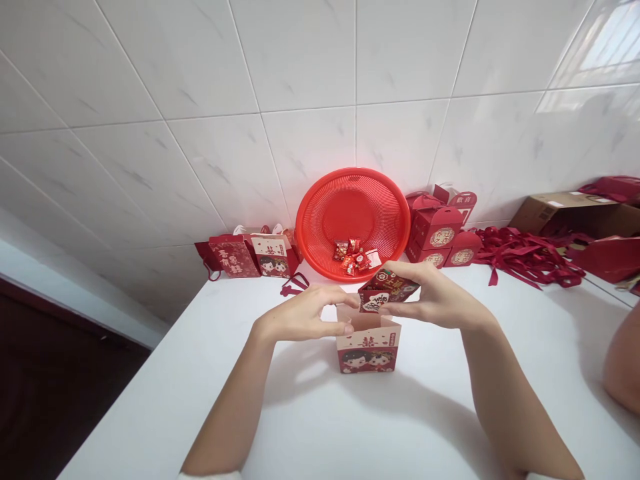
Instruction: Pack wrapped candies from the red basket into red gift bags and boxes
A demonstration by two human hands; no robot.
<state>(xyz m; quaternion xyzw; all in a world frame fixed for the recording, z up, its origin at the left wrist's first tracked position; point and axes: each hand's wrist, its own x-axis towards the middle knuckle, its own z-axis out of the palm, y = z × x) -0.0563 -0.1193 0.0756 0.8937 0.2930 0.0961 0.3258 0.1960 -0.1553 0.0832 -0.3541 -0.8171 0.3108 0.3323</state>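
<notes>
Forearms (233, 407): two, bare, at 8 and 4 o'clock of the bag.
Bag (369, 359): one, upright on the desk, mouth open, two cartoon faces on its front.
Left hand (307, 313): 10 o'clock, partly open, thumb at the bag's rim; cannot tell whether it grips.
Right hand (443, 293): 2 o'clock, thumb and fingers pinching one pack (393, 287), tilted over the bag's mouth.
Desk (310, 427): white, against a tiled wall (310, 60).
Basket (353, 200): one, red, 12 o'clock, tilted up; several sweets (351, 266) inside.
Boxes (434, 225): 1 o'clock, three gold emblems showing.
Ribbons (525, 257): 2 o'clock, heaped, uncountable.
Printed bags (235, 259): 10 o'clock, two fronts visible.
In the way: pack, hiding some basket rim.
</notes>
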